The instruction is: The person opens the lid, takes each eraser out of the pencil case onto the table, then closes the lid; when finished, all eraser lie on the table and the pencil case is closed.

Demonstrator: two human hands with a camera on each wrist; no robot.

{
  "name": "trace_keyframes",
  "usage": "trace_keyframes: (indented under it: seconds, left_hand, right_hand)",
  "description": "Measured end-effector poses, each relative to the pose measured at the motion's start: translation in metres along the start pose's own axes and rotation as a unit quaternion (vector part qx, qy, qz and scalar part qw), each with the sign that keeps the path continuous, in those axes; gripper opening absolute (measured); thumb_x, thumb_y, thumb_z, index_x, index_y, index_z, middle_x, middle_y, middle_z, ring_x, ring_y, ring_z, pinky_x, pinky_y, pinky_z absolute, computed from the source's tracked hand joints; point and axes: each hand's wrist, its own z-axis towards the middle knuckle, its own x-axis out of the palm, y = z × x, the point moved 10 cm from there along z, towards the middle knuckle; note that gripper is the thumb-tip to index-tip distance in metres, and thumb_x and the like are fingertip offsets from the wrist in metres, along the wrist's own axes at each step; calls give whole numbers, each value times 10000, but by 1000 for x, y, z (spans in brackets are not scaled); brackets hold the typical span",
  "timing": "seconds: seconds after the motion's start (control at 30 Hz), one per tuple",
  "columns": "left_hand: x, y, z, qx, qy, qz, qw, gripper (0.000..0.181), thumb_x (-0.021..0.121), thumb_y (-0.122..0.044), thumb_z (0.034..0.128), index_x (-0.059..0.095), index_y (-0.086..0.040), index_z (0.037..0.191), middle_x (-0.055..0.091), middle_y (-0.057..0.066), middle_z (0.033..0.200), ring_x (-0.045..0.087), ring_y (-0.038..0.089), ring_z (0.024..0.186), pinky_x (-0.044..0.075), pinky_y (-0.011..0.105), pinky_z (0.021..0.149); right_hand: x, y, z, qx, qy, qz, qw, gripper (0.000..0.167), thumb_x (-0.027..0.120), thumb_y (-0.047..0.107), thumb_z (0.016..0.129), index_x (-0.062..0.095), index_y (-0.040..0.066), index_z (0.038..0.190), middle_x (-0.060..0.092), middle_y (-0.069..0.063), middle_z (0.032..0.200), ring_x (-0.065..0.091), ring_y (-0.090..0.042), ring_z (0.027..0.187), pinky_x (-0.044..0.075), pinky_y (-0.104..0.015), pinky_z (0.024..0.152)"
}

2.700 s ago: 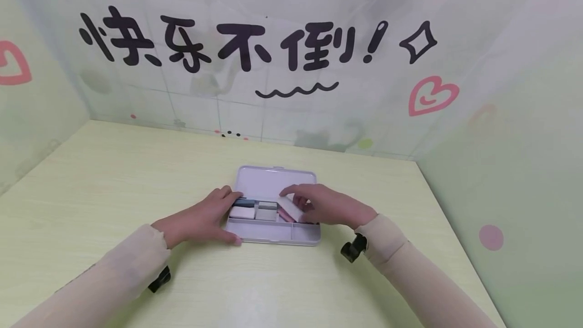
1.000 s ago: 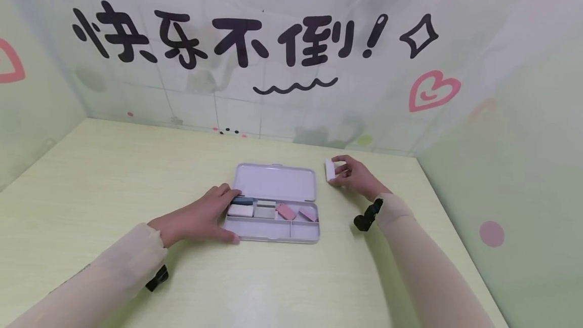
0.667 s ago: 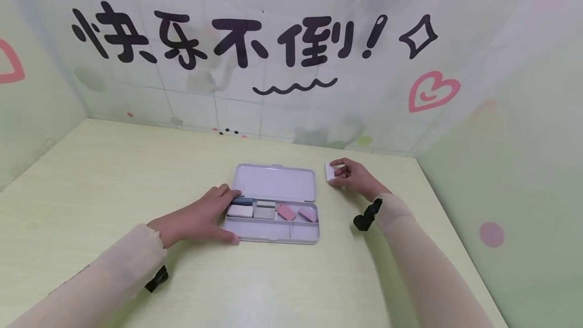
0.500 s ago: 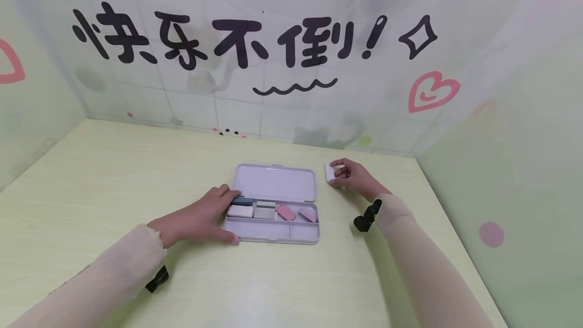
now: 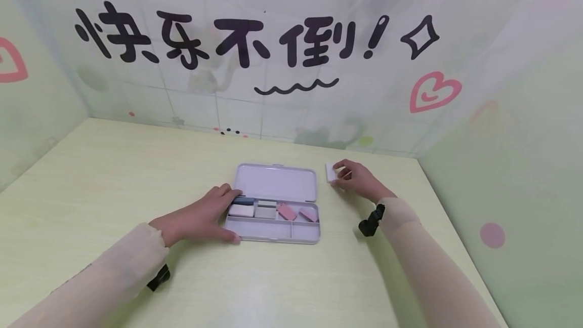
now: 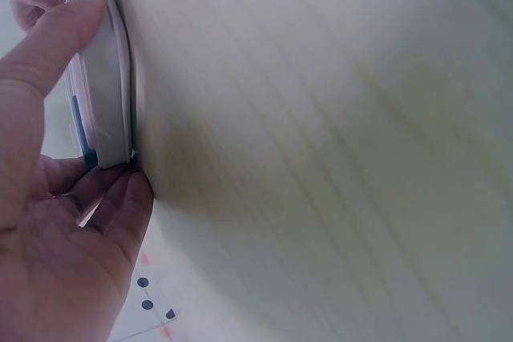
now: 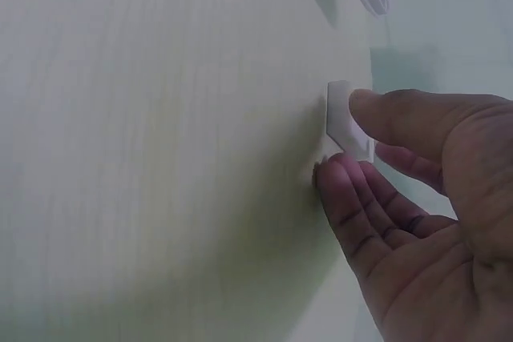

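Observation:
A pale lilac pencil case lies open on the table, its lid folded back. My left hand grips its left end, thumb at the front edge and fingers round the back corner, as the left wrist view also shows. Right of the lid, a white eraser lies on the tabletop. My right hand holds it between thumb and fingertips; the right wrist view shows the thumb on the eraser. Inside the case are a pink eraser, a purple piece, a white block, a grey block and a dark blue item.
A pale wood-look table carries everything. Behind it stands a printed wall sheet with dark lettering. A side wall closes off the right. The case's front compartments hold nothing visible.
My right hand has carried the white eraser out of the case to the table at the back right. Lately the eraser has tipped flatter. My left hand stays on the case.

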Motion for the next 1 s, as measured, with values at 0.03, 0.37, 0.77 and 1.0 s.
trace_keyframes:
  seconds: [0.03,0.37,0.77,1.0]
  left_hand:
    - [0,0,0,5,-8,-9,10000,1057,914,-480,770,419,69,1527,509,87,1267,447,237,1161,480,452,1023]
    - [3,3,-1,0,-24,-83,10000,1063,916,-481,767,417,68,1528,508,92,1285,442,233,1160,477,455,1030]
    - [2,5,0,21,-49,-51,10000,1070,906,-500,771,411,64,1534,505,92,1280,444,235,1159,479,448,1017]
    - [3,4,1,0,-19,-64,10000,1067,909,-489,772,409,64,1535,504,90,1275,443,237,1162,477,449,1020]
  right_hand:
    - [-1,4,-2,-98,-57,-151,9998,414,699,135,990,598,20,1374,664,-231,1213,638,-333,1094,544,-383,890]
    - [24,74,-51,-2015,143,-478,9782,315,689,28,982,657,12,1295,709,-93,1074,658,-191,986,585,-362,901]
    - [68,127,-88,-2740,1256,-2038,9314,341,664,-6,984,673,63,1317,677,-27,1130,611,-130,991,557,-275,891]
    - [75,123,-87,-2513,1368,-2446,9265,369,660,-38,961,683,81,1309,611,-2,1019,529,-114,894,484,-223,799]
